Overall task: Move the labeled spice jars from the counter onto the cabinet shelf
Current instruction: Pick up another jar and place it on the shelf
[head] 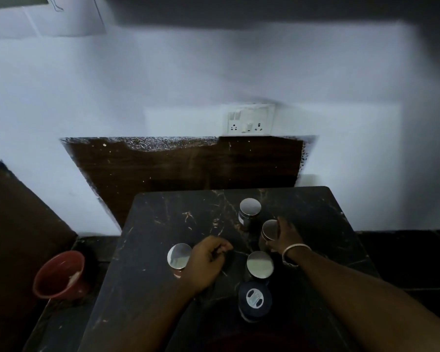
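On the dark marbled table (163, 224), five jars stand upright, all with round lids facing up. Toward the far edge, right of centre, stands a dark jar with a silver lid (250, 207). Just beside it, nearer and to the right, a second silver-lidded jar (269, 229) is clasped by the right hand (283, 236), whose fingers wrap its right side; the grip is closed on this jar, which rests on or just above the table, and which of the two cannot be told. A pale bangle (295, 248) circles the right wrist. Nearer the front edge stands a third silver-lidded jar (260, 264), and directly in front of it a jar with a dark blue lid (255, 298) bearing a pale label. Toward the left edge stands a fourth silver-lidded jar (179, 255) with a reddish body; the left hand (208, 262) lies against its right side with fingers curled, and whether that grip clamps the jar cannot be told. Left of the table, lower down, sits a red bucket (61, 275). Behind the table, a brown panel (163, 168) leans on the white wall, below a switch plate (249, 119).
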Tool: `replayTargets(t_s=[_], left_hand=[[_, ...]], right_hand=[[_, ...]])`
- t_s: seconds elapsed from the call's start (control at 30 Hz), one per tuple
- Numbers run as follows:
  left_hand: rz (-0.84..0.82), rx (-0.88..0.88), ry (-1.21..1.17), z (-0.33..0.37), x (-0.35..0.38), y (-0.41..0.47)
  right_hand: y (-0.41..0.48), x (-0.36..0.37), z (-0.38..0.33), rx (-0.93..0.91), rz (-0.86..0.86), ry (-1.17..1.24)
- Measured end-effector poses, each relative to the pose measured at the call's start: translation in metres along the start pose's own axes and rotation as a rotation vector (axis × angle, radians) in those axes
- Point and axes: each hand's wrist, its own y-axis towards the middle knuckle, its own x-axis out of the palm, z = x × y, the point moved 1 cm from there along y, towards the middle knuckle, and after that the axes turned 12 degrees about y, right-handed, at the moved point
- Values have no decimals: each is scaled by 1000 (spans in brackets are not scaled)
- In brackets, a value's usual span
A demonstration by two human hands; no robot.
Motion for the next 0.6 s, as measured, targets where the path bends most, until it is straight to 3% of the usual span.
replayTargets(t_s=[0.33, 0.6], left_hand=[[-90, 44, 24, 15, -4, 24], [-95, 104, -247, 90, -56, 77]], right_hand=[[0, -34, -44, 30, -29, 60], [-75, -113, -185, -388, -97, 154]])
